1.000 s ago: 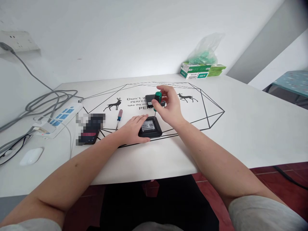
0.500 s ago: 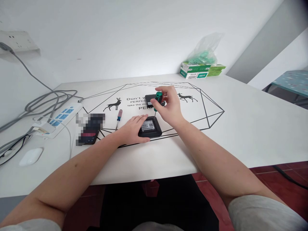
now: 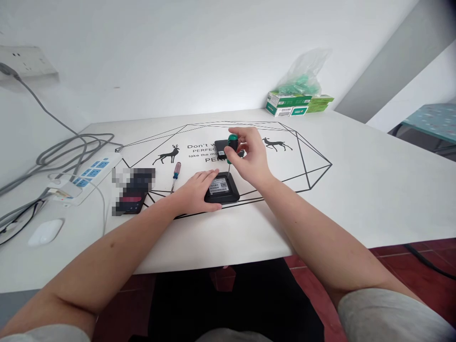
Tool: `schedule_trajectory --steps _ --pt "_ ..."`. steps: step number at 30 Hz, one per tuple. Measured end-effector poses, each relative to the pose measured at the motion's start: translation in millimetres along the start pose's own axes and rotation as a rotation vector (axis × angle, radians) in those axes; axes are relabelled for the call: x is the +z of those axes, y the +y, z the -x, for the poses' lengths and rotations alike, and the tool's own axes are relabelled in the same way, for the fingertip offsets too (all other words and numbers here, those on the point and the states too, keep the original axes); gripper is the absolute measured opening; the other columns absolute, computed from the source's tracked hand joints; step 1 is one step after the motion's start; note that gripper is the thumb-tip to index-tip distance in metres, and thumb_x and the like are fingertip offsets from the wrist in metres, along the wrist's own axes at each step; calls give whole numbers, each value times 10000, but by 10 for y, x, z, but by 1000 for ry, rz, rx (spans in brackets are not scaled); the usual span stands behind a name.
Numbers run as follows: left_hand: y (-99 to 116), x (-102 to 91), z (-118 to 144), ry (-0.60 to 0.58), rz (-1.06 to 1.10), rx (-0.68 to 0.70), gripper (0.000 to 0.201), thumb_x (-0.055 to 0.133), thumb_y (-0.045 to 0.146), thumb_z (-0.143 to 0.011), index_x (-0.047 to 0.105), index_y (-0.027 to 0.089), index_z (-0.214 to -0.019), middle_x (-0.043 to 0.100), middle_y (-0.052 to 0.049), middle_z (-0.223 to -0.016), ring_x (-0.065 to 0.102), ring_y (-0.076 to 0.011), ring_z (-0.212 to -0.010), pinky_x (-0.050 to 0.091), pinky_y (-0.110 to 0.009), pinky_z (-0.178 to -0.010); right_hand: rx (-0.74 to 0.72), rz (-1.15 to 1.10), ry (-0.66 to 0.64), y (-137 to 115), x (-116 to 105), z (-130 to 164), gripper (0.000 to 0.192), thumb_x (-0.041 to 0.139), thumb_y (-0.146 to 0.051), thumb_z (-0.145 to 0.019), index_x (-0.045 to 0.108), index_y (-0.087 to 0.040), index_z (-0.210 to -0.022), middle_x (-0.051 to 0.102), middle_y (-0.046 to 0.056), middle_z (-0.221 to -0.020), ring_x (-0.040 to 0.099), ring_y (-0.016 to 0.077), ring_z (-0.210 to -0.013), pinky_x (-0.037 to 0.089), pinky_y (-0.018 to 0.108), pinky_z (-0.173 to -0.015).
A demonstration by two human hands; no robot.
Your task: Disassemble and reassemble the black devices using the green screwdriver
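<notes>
Mat [image 3: 285, 190] reads "PERFECT"; white label on black box [image 3: 223, 188]

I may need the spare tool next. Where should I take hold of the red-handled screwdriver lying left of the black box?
Grip the red-handled screwdriver by its red handle, the thick far end, coming down from above. It lies flat on the table with its thin shaft pointing toward you, clear of the left hand and the phone.
</notes>
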State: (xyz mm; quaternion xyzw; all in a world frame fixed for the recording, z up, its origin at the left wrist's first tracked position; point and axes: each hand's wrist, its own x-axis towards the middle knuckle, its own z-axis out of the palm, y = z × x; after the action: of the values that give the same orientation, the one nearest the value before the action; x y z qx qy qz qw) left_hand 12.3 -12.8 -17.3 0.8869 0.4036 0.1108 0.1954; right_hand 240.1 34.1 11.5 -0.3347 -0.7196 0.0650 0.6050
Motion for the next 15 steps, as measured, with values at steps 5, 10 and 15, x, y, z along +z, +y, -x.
schedule_trajectory --steps 5,10,15 --pt "-1 -3 1 -1 2 6 1119 749 639 -892 247 172 -1776 313 -195 -1829 312 -420 -1670 289 -577 -1370 36 -20 9 31 6 14 449 686 -266 -895 621 -319 -1336 667 51 -1198 649 222 -972 636 415 -790" --pt "-12 4 4 16 14 19 1116 760 620 -888 246 194 -1782 325 -188 -1827 328 -428 -1664 305 -591 -1360 29 -31 39 64 19 20 431 685 -275 -904 598 -325 -1323 672 49 -1202 659 221 -975 634 419 -790" --pt "-25 13 3 20 22 21 1117 764 617 -889 238 216 -1789 326 -177 -1829 329 -431 -1664 303 -599 -1358 43 -34 51 76 1 14 424 704 -317 -920 580 -336 -1324 666 52 -1210 666 234 -1020 645 430 -809"
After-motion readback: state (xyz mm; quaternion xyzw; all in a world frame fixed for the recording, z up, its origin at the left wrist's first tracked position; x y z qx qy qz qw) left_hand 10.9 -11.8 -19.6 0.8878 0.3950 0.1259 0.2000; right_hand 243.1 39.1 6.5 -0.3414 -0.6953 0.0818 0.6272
